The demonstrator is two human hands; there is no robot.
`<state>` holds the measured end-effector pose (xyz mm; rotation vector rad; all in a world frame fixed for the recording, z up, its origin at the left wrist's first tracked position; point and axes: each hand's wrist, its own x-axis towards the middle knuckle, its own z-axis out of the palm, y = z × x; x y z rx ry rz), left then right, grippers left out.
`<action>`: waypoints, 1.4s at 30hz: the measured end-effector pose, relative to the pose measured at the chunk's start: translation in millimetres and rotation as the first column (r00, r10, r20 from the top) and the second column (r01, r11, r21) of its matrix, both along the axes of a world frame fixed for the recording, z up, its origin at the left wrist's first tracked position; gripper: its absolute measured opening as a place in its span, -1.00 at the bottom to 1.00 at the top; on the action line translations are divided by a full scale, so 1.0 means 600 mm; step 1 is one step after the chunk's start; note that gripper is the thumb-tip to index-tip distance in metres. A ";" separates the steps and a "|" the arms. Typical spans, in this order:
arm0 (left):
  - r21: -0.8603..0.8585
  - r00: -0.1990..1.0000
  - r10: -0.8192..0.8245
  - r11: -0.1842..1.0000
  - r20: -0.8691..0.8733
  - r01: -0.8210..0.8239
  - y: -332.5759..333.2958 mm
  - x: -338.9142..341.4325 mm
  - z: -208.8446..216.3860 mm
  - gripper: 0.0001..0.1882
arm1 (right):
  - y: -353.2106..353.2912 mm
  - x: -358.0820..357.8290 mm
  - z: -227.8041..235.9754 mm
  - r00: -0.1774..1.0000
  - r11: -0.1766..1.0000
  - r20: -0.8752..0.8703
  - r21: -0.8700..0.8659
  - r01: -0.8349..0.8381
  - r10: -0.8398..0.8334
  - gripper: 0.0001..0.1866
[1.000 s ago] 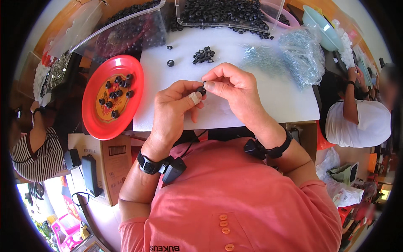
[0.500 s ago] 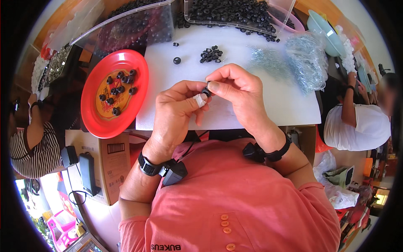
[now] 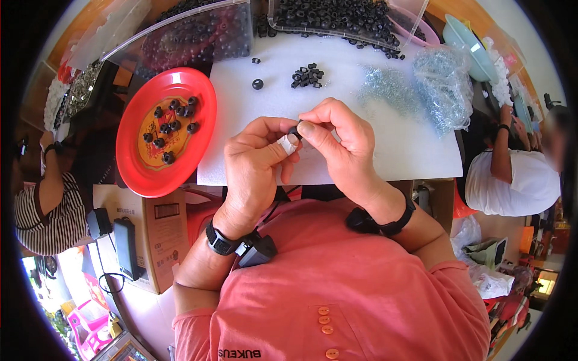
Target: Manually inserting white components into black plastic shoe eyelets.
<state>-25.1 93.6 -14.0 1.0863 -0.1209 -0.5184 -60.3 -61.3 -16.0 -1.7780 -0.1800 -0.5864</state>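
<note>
Over the near part of the white work surface [image 3: 229, 150], my two hands meet at a small black round part [image 3: 294, 132]. My left hand [image 3: 256, 153] pinches it between thumb and fingers; white tape wraps that thumb. From the other side, the thumb and forefinger of my right hand [image 3: 343, 138] close on its top, hiding much of it. Beyond my hands lies a small pile of black cylindrical pieces [image 3: 308, 76]. A round black part [image 3: 257, 84] and one small black piece [image 3: 256, 60] sit to its left.
At left a red oval plate [image 3: 129, 150] holds several black parts [image 3: 174, 126]. Clear bins of black pieces [image 3: 331, 15] stand at the back. Tiny bluish shiny pieces [image 3: 388, 87] lie beside a clear plastic bag [image 3: 442, 90]. Other people sit on both sides.
My right thumb and forefinger have come slightly lower and closer over the black part. The view has shifted a little; the things on the surface stay in place.
</note>
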 end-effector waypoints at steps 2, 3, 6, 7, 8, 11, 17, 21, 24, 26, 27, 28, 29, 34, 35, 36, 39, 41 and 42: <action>0.001 1.000 -0.002 1.000 0.007 0.002 0.000 0.000 -0.001 -0.82 | -0.009 0.000 0.004 0.999 0.997 0.054 -0.079 0.003 0.001 -0.93; 0.011 1.000 -0.010 1.000 0.010 0.010 0.000 0.001 -0.002 -0.82 | -0.013 0.000 0.009 0.998 0.992 0.058 -0.123 -0.009 0.016 -0.93; 0.029 1.000 -0.004 1.000 0.007 0.003 -0.002 0.000 -0.001 -0.83 | -0.023 0.002 0.018 0.999 0.985 0.004 -0.168 -0.045 0.047 -0.92; 0.033 1.000 0.006 0.999 -0.001 -0.006 -0.004 -0.001 0.000 -0.83 | -0.025 0.001 0.019 0.997 0.983 -0.054 -0.171 -0.067 0.059 -0.92; 0.034 1.000 0.004 0.999 0.000 -0.004 -0.005 -0.002 -0.001 -0.83 | -0.024 0.001 0.018 0.997 0.983 -0.052 -0.170 -0.065 0.057 -0.92; 0.027 1.000 0.020 0.999 0.018 -0.021 -0.007 -0.005 -0.003 -0.85 | -0.020 0.000 0.015 1.000 0.941 0.030 -0.338 0.012 -0.002 -0.92; 0.056 1.000 0.018 0.998 0.015 -0.019 -0.006 -0.005 -0.001 -0.86 | -0.036 0.003 0.029 0.995 0.927 0.065 -0.374 -0.043 0.072 -0.96; 0.044 1.000 0.018 0.999 0.023 -0.019 -0.007 -0.007 -0.002 -0.86 | -0.043 0.006 0.045 0.993 0.890 -0.027 -0.442 -0.114 0.114 -0.92; 0.046 0.999 0.011 0.999 0.037 -0.013 -0.006 -0.008 -0.004 -0.86 | -0.039 0.007 0.045 0.991 0.895 -0.084 -0.428 -0.127 0.100 -0.89; 0.044 0.999 0.013 0.999 0.044 -0.015 -0.005 -0.007 -0.006 -0.86 | -0.034 0.008 0.042 0.988 0.912 -0.123 -0.387 -0.137 0.097 -0.88; 0.052 0.999 0.001 0.999 0.053 -0.004 -0.004 -0.007 -0.006 -0.86 | -0.031 0.006 0.041 0.989 0.932 -0.124 -0.342 -0.123 0.084 -0.87; 0.059 0.998 -0.010 0.998 0.061 0.007 -0.002 -0.007 -0.006 -0.86 | -0.028 0.004 0.039 0.989 0.949 -0.128 -0.297 -0.108 0.073 -0.86; 0.057 0.998 -0.009 0.998 0.060 0.005 -0.002 -0.007 -0.006 -0.86 | -0.027 0.003 0.039 0.989 0.948 -0.128 -0.299 -0.110 0.074 -0.86; 0.029 1.000 -0.001 1.000 0.008 0.001 -0.004 -0.003 -0.001 -0.86 | -0.035 0.000 0.041 0.996 0.876 0.025 -0.478 -0.066 0.088 -0.91; 0.028 1.000 -0.003 1.000 0.007 0.003 -0.005 -0.004 -0.001 -0.86 | -0.035 0.003 0.041 0.996 0.875 0.024 -0.479 -0.065 0.087 -0.91; 0.032 1.000 0.002 1.000 0.004 -0.002 -0.005 -0.004 -0.002 -0.86 | -0.033 0.008 0.041 0.993 0.842 0.073 -0.539 -0.038 0.092 -0.90; 0.023 1.000 0.001 1.000 0.000 -0.001 -0.003 -0.005 -0.004 -0.86 | -0.022 0.014 0.038 0.989 0.784 0.128 -0.620 0.018 0.079 -0.87; 0.017 1.000 -0.001 1.000 0.002 0.001 -0.001 -0.006 -0.003 -0.87 | -0.021 0.014 0.035 0.988 0.766 0.139 -0.642 0.042 0.063 -0.86; 0.016 1.000 -0.006 1.000 0.002 0.006 0.000 -0.007 -0.003 -0.87 | -0.022 0.012 0.032 0.990 0.788 0.125 -0.615 0.025 0.066 -0.85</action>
